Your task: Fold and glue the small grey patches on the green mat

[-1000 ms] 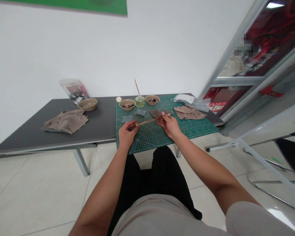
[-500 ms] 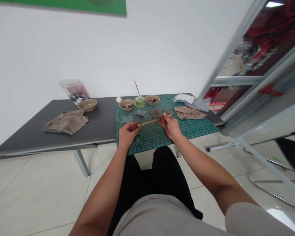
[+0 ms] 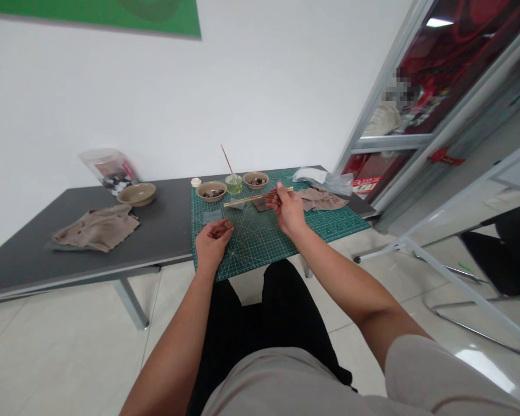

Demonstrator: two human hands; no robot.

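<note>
Inspection from the person's own position, nearest items first. The left hand (image 3: 211, 242) was curled nearly closed, with thumb and forefinger pinching a small tan piece (image 3: 228, 224), too small to identify. The pinch appeared to keep the piece exposed at the fingertips, above the mat. The right hand (image 3: 288, 209) held wooden chopsticks (image 3: 258, 197) between thumb and fingertips, near one end, with the remaining fingers loosely bent. The chopsticks extended level across the mat, clear of the left hand, an arrangement that seemed to leave their free tips available for fine work.

Both hands were over a green cutting mat (image 3: 260, 242), which appeared to serve as the work surface. A dark grey square (image 3: 212, 216) lay just beyond the left hand, and a brown square (image 3: 260, 203) lay partly beneath the chopsticks. Further on stood two tan bowls (image 3: 211, 190) (image 3: 255, 179) holding dark pieces, with a glass jar of yellow liquid (image 3: 233, 184) between them. A thin stick (image 3: 226, 160) leaned in the jar. A taupe cloth (image 3: 320, 199) lay at the mat's right end.

The grey table (image 3: 164, 231) also carried another cloth (image 3: 96, 227), an empty-looking bowl (image 3: 136, 194) and a clear bag (image 3: 108, 167). Behind stood a white wall (image 3: 264, 86), with a glass door (image 3: 385, 115) at right.
</note>
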